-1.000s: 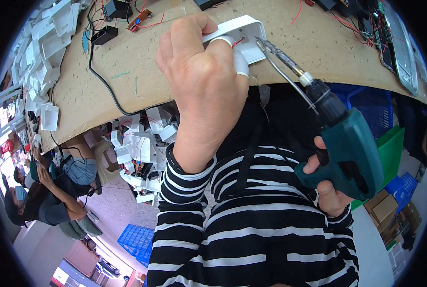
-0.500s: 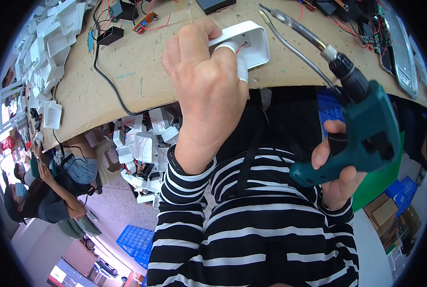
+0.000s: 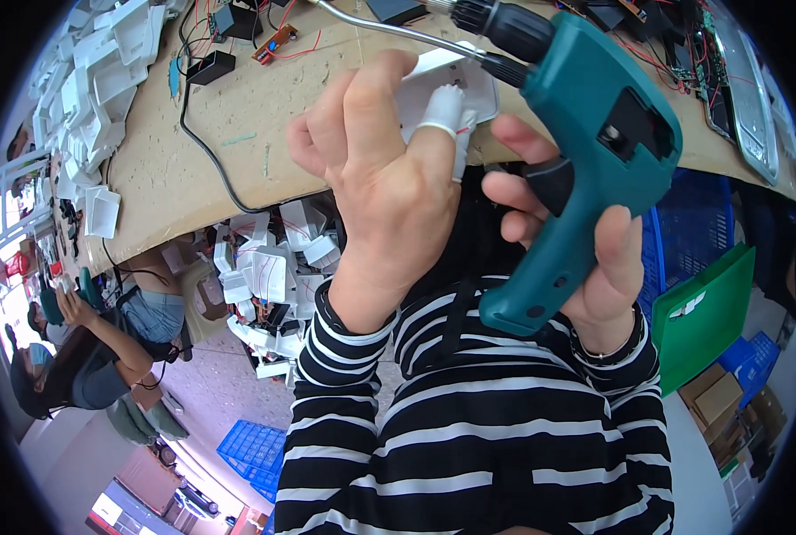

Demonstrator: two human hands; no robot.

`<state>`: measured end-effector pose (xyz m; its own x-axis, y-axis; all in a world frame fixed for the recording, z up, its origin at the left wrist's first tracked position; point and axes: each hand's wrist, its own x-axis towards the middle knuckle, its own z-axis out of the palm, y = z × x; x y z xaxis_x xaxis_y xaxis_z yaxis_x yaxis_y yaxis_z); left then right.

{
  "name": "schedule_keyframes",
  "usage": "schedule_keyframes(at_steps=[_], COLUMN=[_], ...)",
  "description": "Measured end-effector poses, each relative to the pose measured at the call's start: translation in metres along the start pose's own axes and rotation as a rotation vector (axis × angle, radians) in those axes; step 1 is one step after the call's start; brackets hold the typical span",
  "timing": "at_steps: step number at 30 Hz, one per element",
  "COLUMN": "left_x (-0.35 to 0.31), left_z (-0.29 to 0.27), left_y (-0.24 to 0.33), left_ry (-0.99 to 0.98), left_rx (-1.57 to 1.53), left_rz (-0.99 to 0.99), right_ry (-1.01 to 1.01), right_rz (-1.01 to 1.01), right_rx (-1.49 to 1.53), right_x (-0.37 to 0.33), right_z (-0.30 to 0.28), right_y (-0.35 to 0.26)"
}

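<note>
My left hand [image 3: 389, 183] is over a white plastic housing [image 3: 484, 91] near the table's front edge. White finger cots cover its index finger and thumb, which press together with a short red wire [image 3: 463, 131] showing between them. The bare middle finger reaches to the housing's left side. My right hand [image 3: 605, 290] grips a green soldering gun [image 3: 585, 152] by its handle, some fingers near the black trigger. Its black nozzle and thin metal feed tube [image 3: 398, 29] pass above the housing toward the upper left. The soldering tip lies outside the picture.
White housings are heaped at the table's left [image 3: 90, 98] and in a pile below its edge [image 3: 269, 276]. A black cable [image 3: 204, 160] crosses the tabletop [image 3: 246, 102]. Circuit boards and red wires lie along the back. A co-worker [image 3: 104, 348] sits at left; a green tray [image 3: 705, 316] stands at right.
The soldering gun has swung left and up with my right hand, and now overlaps the housing's upper right corner. My left index finger and thumb have shifted slightly right and nearer.
</note>
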<state>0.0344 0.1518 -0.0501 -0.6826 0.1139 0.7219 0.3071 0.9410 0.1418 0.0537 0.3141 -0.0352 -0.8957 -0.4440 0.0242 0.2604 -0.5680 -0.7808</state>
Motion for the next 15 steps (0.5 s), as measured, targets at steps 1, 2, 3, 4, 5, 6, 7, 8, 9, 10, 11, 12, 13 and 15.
schedule_keyframes(at_steps=[1,2,3,4,5,6,7,8,9,10,11,12,13,15], left_x=[-0.001,-0.002,-0.004,-0.006,-0.006,-0.006,-0.006,-0.006,-0.006,-0.006,-0.005,-0.004,-0.003,-0.002], left_z=[-0.001,-0.001,-0.003,-0.004,-0.006,-0.008,-0.009,-0.009,-0.01,-0.01,-0.01,-0.01,-0.01,-0.012], left_y=[0.001,0.002,0.003,0.004,0.004,0.003,0.002,0.003,0.003,0.003,0.003,0.004,0.005,0.004], left_ry=[0.026,0.025,0.039,0.053,0.052,-0.008,-0.068,-0.069,-0.081,-0.093,-0.093,-0.076,-0.059,-0.097], left_rx=[-0.008,-0.007,-0.032,-0.057,-0.059,-0.072,-0.084,-0.084,-0.096,-0.108,-0.108,-0.113,-0.118,-0.128], left_rz=[0.015,0.015,0.006,-0.004,-0.004,0.009,0.022,0.022,0.024,0.025,0.025,0.029,0.032,0.025], right_ry=[0.017,0.014,0.014,0.01,0.008,0.01,0.021,0.032,0.032,0.031,0.028,0.027,0.011,-0.004], right_rz=[0.011,0.007,0.008,0.004,-0.001,0.0,0.004,0.008,0.008,0.015,0.022,0.022,0.021,0.02], right_rx=[0.014,0.019,0.02,0.011,0.001,0.0,0.012,0.023,0.023,0.015,0.006,0.006,-0.002,-0.011], right_x=[0.002,0.003,0.005,0.006,0.006,0.006,0.007,0.007,0.007,0.006,0.006,0.005,0.005,0.004], right_z=[0.002,0.003,0.002,0.0,-0.001,-0.001,-0.001,0.0,0.0,0.0,-0.001,-0.002,-0.003,-0.003], right_y=[0.001,0.002,0.003,0.004,0.004,0.004,0.004,0.003,0.003,0.002,0.001,0.0,0.0,0.002])
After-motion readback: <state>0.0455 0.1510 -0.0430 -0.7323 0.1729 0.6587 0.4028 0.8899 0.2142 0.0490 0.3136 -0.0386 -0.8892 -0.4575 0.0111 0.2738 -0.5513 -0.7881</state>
